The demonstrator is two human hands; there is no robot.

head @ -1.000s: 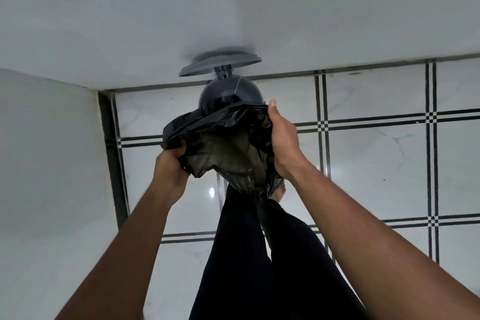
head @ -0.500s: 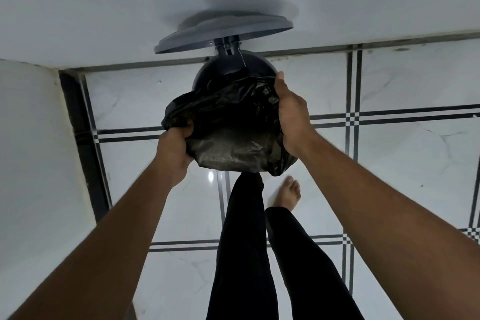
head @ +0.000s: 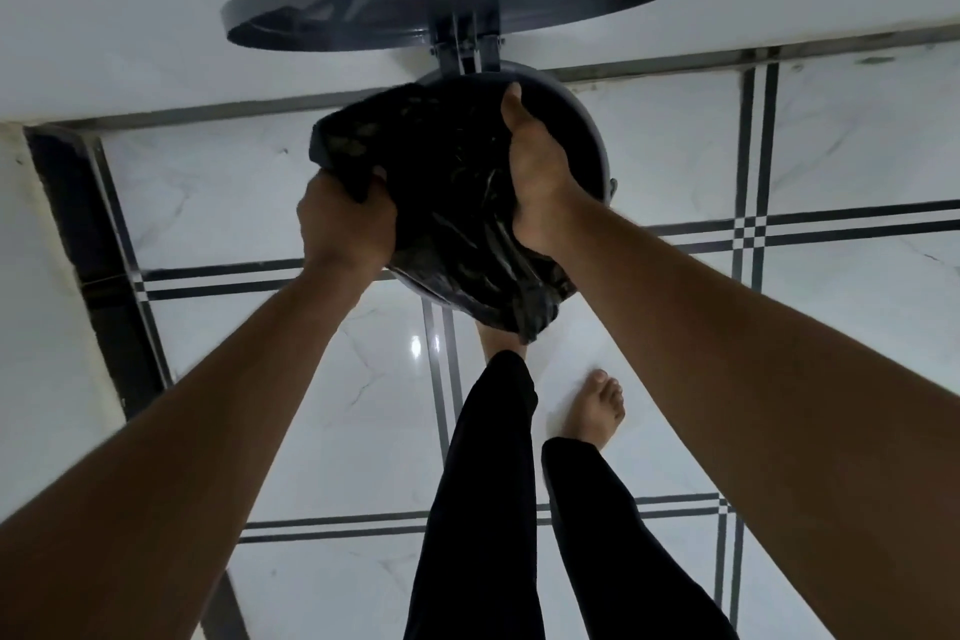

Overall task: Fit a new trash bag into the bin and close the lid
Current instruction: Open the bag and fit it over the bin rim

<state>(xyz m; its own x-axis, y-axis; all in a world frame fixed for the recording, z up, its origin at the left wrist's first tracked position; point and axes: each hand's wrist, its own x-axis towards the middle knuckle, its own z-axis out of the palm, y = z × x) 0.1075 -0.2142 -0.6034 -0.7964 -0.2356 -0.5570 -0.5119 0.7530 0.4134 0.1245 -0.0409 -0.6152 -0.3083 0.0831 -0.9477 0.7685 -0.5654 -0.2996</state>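
Both arms out, hands gripping bag over bin.

L arm (head: 208,411) runs up from the lower left, wrist straight; left hand (head: 345,218) is a fist, back toward the camera, fingers curled round a bunch of the bag (head: 447,203). R arm (head: 727,343) comes up from the lower right; right hand (head: 537,172) lies along the bag's right side, thumb stretched up along its top edge, fingers tucked out of sight behind the plastic. Below: legs (head: 483,509) in dark trousers, bare right foot (head: 597,411) flat on the floor.
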